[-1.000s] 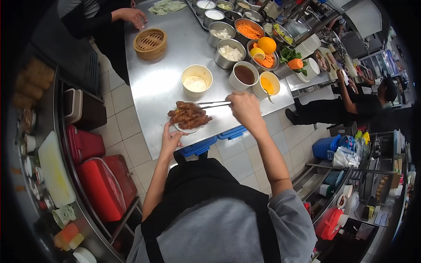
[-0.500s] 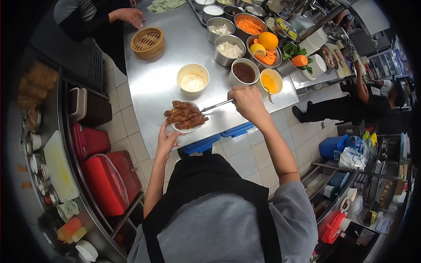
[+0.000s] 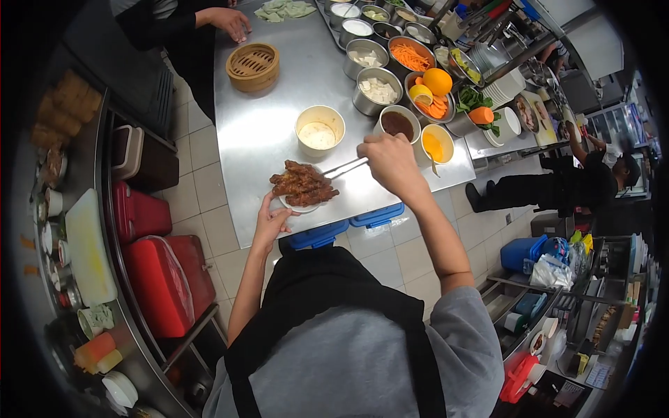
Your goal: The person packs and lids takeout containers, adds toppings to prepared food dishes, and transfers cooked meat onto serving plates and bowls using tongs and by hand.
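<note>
Reddish-brown braised pieces that look like chicken feet [image 3: 303,184] are heaped on a small white plate [image 3: 306,208] near the table's front edge. My left hand [image 3: 270,221] grips the plate's rim at its near left side. In my right hand [image 3: 391,161] are thin metal tongs [image 3: 346,168], pointing left with their tips at the far right side of the heap. Just beyond the plate stands a cream tub [image 3: 320,130] with a pale, whitish layer inside. Past my right hand are a tub of dark brown sauce [image 3: 398,125] and a tub of orange-yellow sauce [image 3: 433,145] with a spoon.
A bamboo steamer [image 3: 252,67] sits at the far left of the steel table [image 3: 265,153]. Another person's hand [image 3: 231,24] rests behind it. Metal bowls of white cubes [image 3: 377,91] and shredded carrot [image 3: 411,55] line the back right. Another person [image 3: 557,184] stands off to the right.
The view has shifted, so the table things appear farther right. My right hand and the tongs have moved slightly left relative to the plate, and two tong arms now show apart. My left hand stays at the rim.
</note>
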Tool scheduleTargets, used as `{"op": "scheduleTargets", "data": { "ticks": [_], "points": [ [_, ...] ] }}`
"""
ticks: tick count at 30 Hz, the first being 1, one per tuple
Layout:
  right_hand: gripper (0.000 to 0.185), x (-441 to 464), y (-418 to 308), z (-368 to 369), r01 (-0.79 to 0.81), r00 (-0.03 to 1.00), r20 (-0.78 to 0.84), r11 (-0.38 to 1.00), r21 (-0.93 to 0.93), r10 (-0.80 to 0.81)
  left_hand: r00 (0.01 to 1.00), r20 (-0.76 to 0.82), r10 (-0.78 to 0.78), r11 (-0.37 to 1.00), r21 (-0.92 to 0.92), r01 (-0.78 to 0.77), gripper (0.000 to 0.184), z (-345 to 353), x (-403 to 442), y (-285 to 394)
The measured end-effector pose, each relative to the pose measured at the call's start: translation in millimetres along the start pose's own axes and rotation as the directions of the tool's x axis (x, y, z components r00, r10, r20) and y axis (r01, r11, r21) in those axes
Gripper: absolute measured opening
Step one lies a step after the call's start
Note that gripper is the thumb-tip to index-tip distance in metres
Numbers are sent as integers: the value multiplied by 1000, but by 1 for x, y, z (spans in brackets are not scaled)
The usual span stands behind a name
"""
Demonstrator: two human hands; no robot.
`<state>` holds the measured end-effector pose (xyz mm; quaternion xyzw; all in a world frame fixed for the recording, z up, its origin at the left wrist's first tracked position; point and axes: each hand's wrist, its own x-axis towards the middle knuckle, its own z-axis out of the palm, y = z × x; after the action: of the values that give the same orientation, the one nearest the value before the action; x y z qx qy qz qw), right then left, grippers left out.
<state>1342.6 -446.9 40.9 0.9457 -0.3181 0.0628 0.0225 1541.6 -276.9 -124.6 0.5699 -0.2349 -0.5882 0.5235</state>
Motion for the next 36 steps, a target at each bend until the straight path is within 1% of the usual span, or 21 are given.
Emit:
{"op": "scheduleTargets", "data": {
  "ticks": [3, 6, 13, 15, 17, 20, 23, 26, 29, 32, 35, 36],
  "points": [
    [8, -3, 4, 12, 25, 999, 25, 999, -36, -24, 1000, 7, 6, 1000, -2, -6, 52, -1, 1, -1],
    [16, -1, 2, 17, 9, 998, 56, 998, -55, -6, 1000, 11, 8, 1000, -8, -7, 52, -2, 1, -2],
    [17, 4, 7, 21, 45, 997, 71, 998, -50, -41, 1000, 16, -19, 1000, 12, 19, 52, -2, 0, 1],
    [10, 6, 8, 28, 74, 996, 52, 996, -49, -71, 1000, 14, -14, 1000, 19, 13, 53, -3, 1, 1],
    [7, 8, 10, 30, 103, 994, 38, 994, -40, -101, 1000, 3, -17, 1000, 13, 17, 54, -2, 0, 1],
    [6, 8, 15, 34, 70, 991, 119, 997, -28, -66, 1000, 5, -13, 1000, 16, 13, 54, -3, 1, -1],
    [8, 5, 15, 20, 61, 991, 118, 997, 37, -65, 1000, 9, -10, 1000, 4, 10, 55, -4, 1, -2],
    [11, 5, 13, 3, 2, 983, 183, 997, 75, -16, 1000, 13, -10, 1000, -6, 10, 55, -4, 1, -3],
    [11, 6, 13, -4, -3, 987, 163, 993, 115, -16, 1000, 6, -7, 1000, -6, 7, 55, -4, 2, -4],
    [13, 6, 15, 11, 65, 993, 100, 997, 37, -69, 1000, 11, -16, 1000, -6, 16, 55, -4, 2, -3],
    [11, 6, 18, 20, 97, 993, 65, 995, -13, -96, 999, 17, -27, 1000, -1, 27, 55, -5, 2, -2],
    [10, 6, 17, 24, 103, 994, 48, 995, -3, -103, 999, 17, -27, 1000, -4, 27, 55, -4, 1, -1]
  ]
}}
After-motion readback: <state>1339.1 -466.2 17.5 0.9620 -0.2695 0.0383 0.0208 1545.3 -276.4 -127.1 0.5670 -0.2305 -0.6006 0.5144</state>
